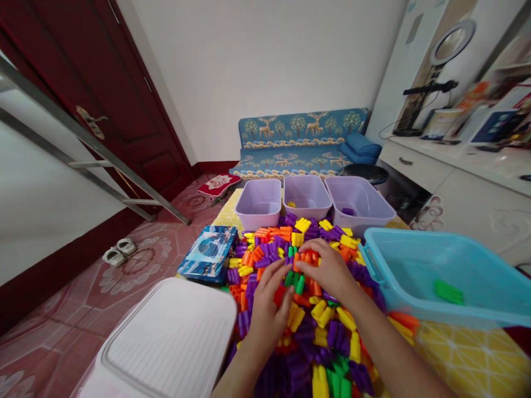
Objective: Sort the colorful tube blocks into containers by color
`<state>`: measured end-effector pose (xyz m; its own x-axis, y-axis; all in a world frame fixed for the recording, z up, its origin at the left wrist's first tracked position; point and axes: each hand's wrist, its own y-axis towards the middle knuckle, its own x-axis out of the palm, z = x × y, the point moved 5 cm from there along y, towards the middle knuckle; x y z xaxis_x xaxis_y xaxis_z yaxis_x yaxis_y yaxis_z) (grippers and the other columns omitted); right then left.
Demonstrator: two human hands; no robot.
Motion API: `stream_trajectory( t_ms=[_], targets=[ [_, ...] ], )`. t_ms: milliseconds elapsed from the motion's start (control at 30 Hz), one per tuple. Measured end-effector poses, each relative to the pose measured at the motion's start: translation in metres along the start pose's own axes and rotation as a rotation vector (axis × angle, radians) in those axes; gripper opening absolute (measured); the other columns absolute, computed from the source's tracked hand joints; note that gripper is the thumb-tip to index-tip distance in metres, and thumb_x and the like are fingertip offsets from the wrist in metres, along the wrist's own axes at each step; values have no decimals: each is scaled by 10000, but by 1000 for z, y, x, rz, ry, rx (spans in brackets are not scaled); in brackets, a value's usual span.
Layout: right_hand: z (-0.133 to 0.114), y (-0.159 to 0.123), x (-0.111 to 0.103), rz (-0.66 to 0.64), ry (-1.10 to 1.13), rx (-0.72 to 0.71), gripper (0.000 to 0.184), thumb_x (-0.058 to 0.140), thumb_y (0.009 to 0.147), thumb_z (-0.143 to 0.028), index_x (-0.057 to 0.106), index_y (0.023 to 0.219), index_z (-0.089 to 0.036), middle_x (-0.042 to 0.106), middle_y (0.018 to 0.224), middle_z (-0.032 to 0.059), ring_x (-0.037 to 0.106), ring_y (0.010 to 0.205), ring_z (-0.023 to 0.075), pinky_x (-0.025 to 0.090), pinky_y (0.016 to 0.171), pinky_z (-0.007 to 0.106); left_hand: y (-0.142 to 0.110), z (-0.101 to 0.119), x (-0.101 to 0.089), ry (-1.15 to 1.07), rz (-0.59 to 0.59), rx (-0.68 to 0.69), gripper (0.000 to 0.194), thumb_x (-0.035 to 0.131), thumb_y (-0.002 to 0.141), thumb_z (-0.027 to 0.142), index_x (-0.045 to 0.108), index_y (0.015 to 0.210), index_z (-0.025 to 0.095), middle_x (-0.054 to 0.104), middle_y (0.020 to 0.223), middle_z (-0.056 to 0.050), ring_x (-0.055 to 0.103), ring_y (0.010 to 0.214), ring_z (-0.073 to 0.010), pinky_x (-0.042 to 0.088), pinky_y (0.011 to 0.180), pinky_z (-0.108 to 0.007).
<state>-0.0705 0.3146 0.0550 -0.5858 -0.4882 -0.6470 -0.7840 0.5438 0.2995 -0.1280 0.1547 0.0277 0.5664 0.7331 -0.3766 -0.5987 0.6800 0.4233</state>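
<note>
Both bare hands are down in the middle of a heap of chunky plastic building blocks (319,342), a jumble of purple, yellow, orange and green pieces spread across the tabletop. The left hand (269,312) is curved, with its fingers (279,287) bent down among the blocks. The right hand (326,271) lies palm down, its fingers close together and reaching toward the left hand. The two hands stand narrow around a small cluster of green blocks (295,281) and orange blocks (307,258), their fingertips almost meeting. The fingers hide too much to tell whether either hand has a block in its grip. Beyond the heap, three lilac plastic tubs stand side by side: the left tub (258,207), the middle tub (302,194) with a yellow block (291,204) inside, and the right tub (360,205) with a purple block (347,211) inside. To the right of the hands, a light-blue plastic tub (415,304) sits at the edge of the heap and holds a green block (448,292). A white ribbed plastic lid (166,337) lies at the lower left, just beside a blue box (207,254), and a yellow patterned tablecloth (473,354) shows at the lower right.
</note>
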Motion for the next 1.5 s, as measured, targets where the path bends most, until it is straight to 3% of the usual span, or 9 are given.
stream_trajectory(
  t_ms=[167,300,400,567,700,833,1100,1300,1500],
  targets=[
    [4,-21,13,-19,584,203,340,672,764,-447,640,997,-201,696,944,59,668,803,211,541,706,331,4,-7,6,-556,40,-314,487,667,824,339,549,1290,257,560,1331,-102,618,1079,-225,559,862,-336],
    [-3,-30,12,-1,606,114,320,664,781,-462,705,965,-204,682,1079,96,638,1023,249,508,896,376,7,-9,11,-691,35,-447,485,750,742,377,634,1174,187,685,1110,-97,660,919,-197,576,701,-255],
    [-3,-34,10,13,671,141,344,580,846,-499,723,990,-221,684,1128,88,609,1110,250,468,973,391,7,-11,10,-777,86,-531,429,764,726,375,669,1092,172,712,1026,-84,679,859,-190,570,650,-237],
    [2,-43,16,0,825,243,367,612,844,-469,669,1116,-229,703,1126,71,660,1018,243,513,919,400,3,-13,14,-998,116,-684,369,800,688,302,678,1007,162,719,988,-75,703,772,-163,574,703,-257],
    [4,-44,14,96,845,240,368,673,800,-391,636,1129,-230,695,1149,68,649,1056,223,500,952,375,2,-11,15,-1116,145,-719,353,801,669,207,659,988,157,715,970,-58,702,804,-161,579,753,-278],
    [0,-43,11,115,877,205,409,672,785,-306,580,1180,-250,659,1224,77,624,1120,212,500,961,366,2,-3,14,-1238,92,-730,376,729,752,225,632,1107,144,698,1025,-83,694,869,-171,573,830,-318],
    [-16,-49,8,64,749,93,394,594,826,-239,553,1218,-245,638,1248,91,608,1146,218,483,988,399,-1,5,8,-1131,-23,-772,458,670,817,366,607,1241,205,633,1213,-108,680,868,-169,516,571,-184],
    [-33,-52,-2,60,427,1,302,577,805,-194,663,1086,-262,691,1129,48,617,1092,230,459,990,415,-2,2,8,-870,-60,-722,433,771,723,381,689,1090,168,711,967,-85,653,650,-118,398,430,-135],
    [-20,-54,3,87,517,66,317,579,839,-287,622,1153,-260,663,1155,62,628,1017,222,507,898,377,4,-2,3,-1014,68,-736,361,796,699,368,678,955,142,657,714,-14,606,539,-73,372,376,-112]
  ],
)
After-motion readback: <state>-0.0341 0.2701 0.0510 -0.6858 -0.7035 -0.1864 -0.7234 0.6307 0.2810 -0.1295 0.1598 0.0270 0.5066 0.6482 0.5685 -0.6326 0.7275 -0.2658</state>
